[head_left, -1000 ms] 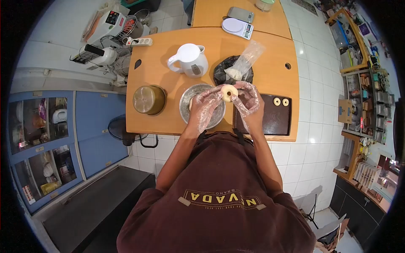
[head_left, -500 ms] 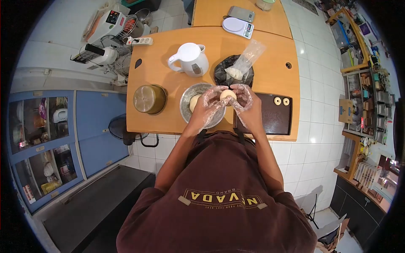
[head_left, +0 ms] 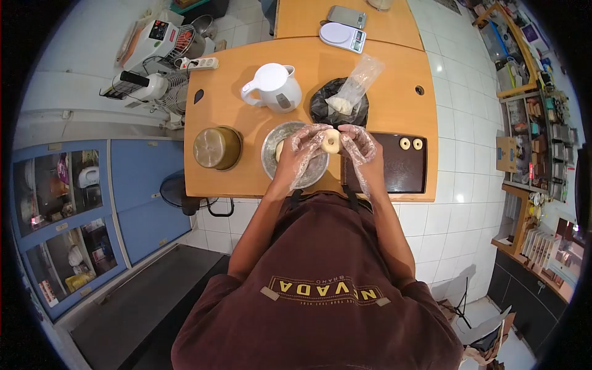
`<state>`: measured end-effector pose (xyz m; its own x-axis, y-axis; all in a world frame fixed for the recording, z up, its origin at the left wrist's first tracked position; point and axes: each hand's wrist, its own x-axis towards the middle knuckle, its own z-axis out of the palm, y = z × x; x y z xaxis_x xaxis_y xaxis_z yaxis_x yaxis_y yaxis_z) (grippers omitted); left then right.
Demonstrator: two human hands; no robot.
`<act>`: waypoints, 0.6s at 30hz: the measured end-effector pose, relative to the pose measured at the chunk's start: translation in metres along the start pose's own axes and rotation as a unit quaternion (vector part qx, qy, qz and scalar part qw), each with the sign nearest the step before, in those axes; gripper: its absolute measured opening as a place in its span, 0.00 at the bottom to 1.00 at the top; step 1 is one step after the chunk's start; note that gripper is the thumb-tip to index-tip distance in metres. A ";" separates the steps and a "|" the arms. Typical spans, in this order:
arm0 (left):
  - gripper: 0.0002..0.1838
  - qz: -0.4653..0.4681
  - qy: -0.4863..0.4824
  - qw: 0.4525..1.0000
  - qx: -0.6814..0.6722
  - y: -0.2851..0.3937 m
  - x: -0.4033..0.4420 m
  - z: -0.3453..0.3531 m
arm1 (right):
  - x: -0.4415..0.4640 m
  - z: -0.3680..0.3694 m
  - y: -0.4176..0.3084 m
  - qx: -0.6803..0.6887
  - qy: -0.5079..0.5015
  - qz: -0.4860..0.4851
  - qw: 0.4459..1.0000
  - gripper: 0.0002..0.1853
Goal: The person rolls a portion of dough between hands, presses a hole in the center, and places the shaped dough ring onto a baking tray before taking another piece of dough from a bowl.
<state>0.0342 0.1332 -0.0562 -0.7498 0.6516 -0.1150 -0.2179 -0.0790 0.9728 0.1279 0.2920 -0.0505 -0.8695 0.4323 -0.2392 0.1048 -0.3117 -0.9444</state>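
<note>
Between my two floury hands is a pale dough ring [head_left: 331,145] with a small hole through its middle. My left hand [head_left: 301,151] grips its left side, and my right hand [head_left: 362,151] grips its right side. Under my left hand stands a metal bowl [head_left: 269,161]; the larger lump of dough [head_left: 279,150] in it is mostly hidden by the hand. Beneath my right hand lies a dark baking tray [head_left: 401,172], with two small dough rings [head_left: 411,143] at its far right corner.
A white jug [head_left: 274,88] stands beyond the bowl, and an upturned metal pot [head_left: 213,148] is to its left. A clear bag of flour [head_left: 357,86] rests on a black plastic bag [head_left: 320,105]. Kitchen scales [head_left: 342,37] and a power strip [head_left: 200,63] lie farther back.
The dough between my hands was a round piece with a thumb pressed on it; now a hole shows through it. The thumbs have moved apart to its sides. The view has shifted slightly.
</note>
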 end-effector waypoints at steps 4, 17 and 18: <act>0.21 -0.074 -0.010 0.996 -0.046 -0.001 0.006 0.006 | -0.002 -0.010 0.007 0.003 0.007 0.000 1.000 0.14; 0.23 -0.098 -0.111 0.987 -0.067 -0.034 0.032 0.049 | -0.029 -0.054 0.017 0.121 0.138 -0.017 0.983 0.16; 0.23 -0.100 -0.123 0.986 -0.059 -0.033 0.035 0.055 | -0.032 -0.058 0.016 0.122 0.148 -0.020 0.981 0.16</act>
<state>0.0497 0.1996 -0.0817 -0.5134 0.8254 -0.2349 -0.4268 -0.0081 0.9043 0.1855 0.3224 -0.0713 -0.6880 0.6639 -0.2930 -0.0762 -0.4676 -0.8807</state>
